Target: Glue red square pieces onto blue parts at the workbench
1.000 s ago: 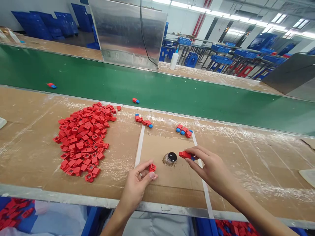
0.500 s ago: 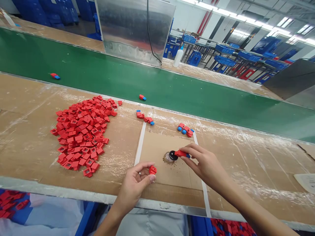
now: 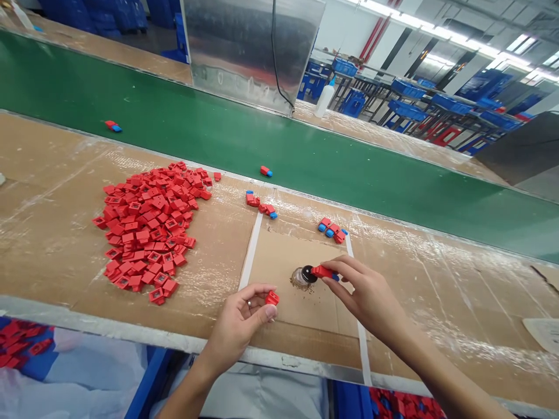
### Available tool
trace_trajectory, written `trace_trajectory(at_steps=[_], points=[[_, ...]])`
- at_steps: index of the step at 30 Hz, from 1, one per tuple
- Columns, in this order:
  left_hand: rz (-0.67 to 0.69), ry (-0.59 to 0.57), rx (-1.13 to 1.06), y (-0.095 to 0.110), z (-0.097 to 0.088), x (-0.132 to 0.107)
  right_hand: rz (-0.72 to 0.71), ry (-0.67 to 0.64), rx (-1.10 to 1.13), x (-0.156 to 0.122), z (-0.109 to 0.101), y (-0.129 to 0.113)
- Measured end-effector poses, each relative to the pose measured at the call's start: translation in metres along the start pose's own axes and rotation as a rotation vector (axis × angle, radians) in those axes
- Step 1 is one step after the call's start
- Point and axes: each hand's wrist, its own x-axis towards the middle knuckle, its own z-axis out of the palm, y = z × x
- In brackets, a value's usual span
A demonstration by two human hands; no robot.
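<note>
The right hand (image 3: 371, 299) holds a red-and-blue plastic part (image 3: 324, 272) in a tight pinch between thumb and fingers, pressing its end to the black lid (image 3: 309, 272) of a small glass jar (image 3: 298, 279). The jar stands on a cardboard sheet (image 3: 279, 262) on the table (image 3: 52, 151), with brown specks (image 3: 311, 289) scattered around it. The left hand (image 3: 238, 326) pinches a red square piece (image 3: 272, 298) at its fingertips, just left of the jar, ready at the sheet's near edge. A heap of red square pieces (image 3: 146, 233) lies to the left within easy reach, while assembled red-and-blue parts (image 3: 332, 228) sit beyond the sheet's far edge, out of the hands' way.
</note>
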Motion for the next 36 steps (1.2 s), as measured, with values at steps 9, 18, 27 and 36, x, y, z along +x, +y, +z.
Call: trace_trajectory(at_steps=[9,18,27,36], points=[[0.023,-0.022,-0.013,-0.004,-0.002,0.0,-0.019,0.025,0.018,0.004,-0.005,-0.003],[0.027,-0.064,-0.098,-0.002,-0.001,-0.002,0.004,0.07,0.051,0.008,-0.025,-0.007],[0.011,-0.061,-0.105,-0.005,-0.001,-0.001,0.026,0.049,0.132,0.001,-0.016,-0.011],[0.006,-0.053,-0.122,-0.004,-0.002,-0.002,0.054,0.081,0.179,-0.005,-0.012,-0.02]])
